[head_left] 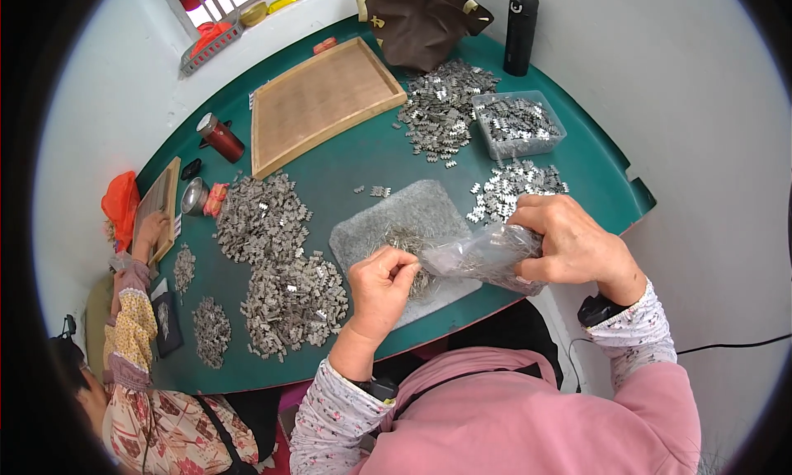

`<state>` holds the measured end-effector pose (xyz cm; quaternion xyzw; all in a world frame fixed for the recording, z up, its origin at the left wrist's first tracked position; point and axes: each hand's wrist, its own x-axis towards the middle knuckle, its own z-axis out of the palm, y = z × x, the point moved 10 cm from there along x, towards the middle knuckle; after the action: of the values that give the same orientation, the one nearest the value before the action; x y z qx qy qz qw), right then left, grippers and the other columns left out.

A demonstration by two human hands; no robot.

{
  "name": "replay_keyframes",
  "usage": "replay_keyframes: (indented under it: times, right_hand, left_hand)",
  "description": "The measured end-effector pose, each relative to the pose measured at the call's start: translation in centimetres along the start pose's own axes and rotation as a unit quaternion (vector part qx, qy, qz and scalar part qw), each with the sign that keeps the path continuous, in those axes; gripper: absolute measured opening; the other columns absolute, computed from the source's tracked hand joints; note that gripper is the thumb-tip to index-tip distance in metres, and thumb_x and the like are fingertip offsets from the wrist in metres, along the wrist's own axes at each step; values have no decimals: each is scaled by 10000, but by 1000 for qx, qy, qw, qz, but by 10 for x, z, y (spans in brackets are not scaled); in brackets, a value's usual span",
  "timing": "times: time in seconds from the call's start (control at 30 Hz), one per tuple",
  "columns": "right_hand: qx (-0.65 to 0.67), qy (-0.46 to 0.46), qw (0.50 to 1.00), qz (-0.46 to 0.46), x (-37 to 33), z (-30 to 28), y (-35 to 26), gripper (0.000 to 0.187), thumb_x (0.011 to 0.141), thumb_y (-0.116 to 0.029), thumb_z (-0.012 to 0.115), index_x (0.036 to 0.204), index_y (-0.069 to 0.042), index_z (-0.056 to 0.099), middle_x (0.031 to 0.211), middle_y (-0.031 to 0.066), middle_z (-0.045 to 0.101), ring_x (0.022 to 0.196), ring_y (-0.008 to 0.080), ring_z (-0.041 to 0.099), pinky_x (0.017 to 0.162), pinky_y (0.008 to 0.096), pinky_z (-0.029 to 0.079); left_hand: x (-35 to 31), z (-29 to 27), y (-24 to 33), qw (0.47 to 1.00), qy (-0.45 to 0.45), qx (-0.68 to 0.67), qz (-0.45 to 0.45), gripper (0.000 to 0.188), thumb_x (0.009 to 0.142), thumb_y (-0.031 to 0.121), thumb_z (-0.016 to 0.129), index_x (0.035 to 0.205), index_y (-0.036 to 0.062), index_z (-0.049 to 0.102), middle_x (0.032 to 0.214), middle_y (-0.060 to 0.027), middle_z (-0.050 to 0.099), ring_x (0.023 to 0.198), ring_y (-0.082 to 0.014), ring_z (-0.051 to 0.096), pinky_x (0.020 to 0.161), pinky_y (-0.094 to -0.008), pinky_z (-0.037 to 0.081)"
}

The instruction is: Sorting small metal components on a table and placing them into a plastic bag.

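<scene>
My right hand (pixel 573 242) grips a clear plastic bag (pixel 483 251) with thin metal pins inside, held over the right edge of a grey felt mat (pixel 355 234). The bag lies tilted, its narrower end toward the left. My left hand (pixel 381 287) is closed in a pinch at that end and appears to hold the bag's edge; the fingertips partly hide it. Beneath the bag's end a tangled heap of thin metal pins (pixel 404 237) lies on the mat. Just beyond my right hand are loose small toothed metal pieces (pixel 511 190).
Piles of metal pieces (pixel 293 306) cover the green table (pixel 338 157) at left. Farther back are a wooden tray (pixel 322 104), a plastic tub (pixel 518 145), a dark bag (pixel 421 21) and a black bottle (pixel 520 34). A co-worker's hand (pixel 151 230) rests at another tray (pixel 169 196).
</scene>
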<state>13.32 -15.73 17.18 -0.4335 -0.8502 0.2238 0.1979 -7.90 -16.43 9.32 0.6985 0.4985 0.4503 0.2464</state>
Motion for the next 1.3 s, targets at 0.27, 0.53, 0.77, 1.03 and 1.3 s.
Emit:
replay_keyframes:
  times: [0.27, 0.53, 0.77, 1.03, 1.3]
  right_hand:
    - [43, 29, 999, 14, -15, 14, 22, 462, 587, -207, 759, 944, 61, 640, 865, 187, 596, 782, 383, 600, 677, 444, 479]
    - [137, 101, 984, 47, -27, 30, 39, 428, 598, -162, 819, 931, 31, 632, 843, 147, 583, 773, 318, 592, 679, 401, 463]
    - [175, 178, 968, 27, -33, 36, 43, 394, 626, -113, 824, 943, 15, 628, 855, 125, 586, 785, 278, 598, 683, 364, 464]
    - [187, 140, 972, 17, -39, 52, 39, 426, 681, -141, 842, 1016, -13, 613, 921, 117, 601, 802, 278, 617, 695, 362, 490]
    - [149, 158, 976, -28, -25, 41, 13, 783, 639, -334, 908, 1267, -23, 559, 1091, 141, 609, 981, 289, 636, 818, 381, 523]
  left_hand:
    - [15, -11, 34, 996, 5, 30, 79, 62, 778, -53, 696, 800, 0, 673, 695, -55, 629, 574, -108, 575, 526, -249, 440]
    - [42, -26, 96, 971, -18, 106, 212, 101, 743, -62, 679, 812, 9, 656, 708, -115, 613, 583, -236, 603, 538, -312, 462]
    - [42, -26, 140, 941, -30, 159, 297, 131, 716, -74, 675, 809, 10, 639, 726, -116, 608, 650, -285, 617, 571, -351, 481]
    - [40, -22, 160, 938, -16, 130, 321, 162, 690, -88, 677, 808, 14, 635, 736, -112, 605, 675, -291, 629, 588, -352, 495]
    - [27, 3, 169, 922, -61, 120, 362, 165, 665, -89, 673, 789, 10, 627, 736, -102, 611, 653, -282, 619, 578, -366, 487]
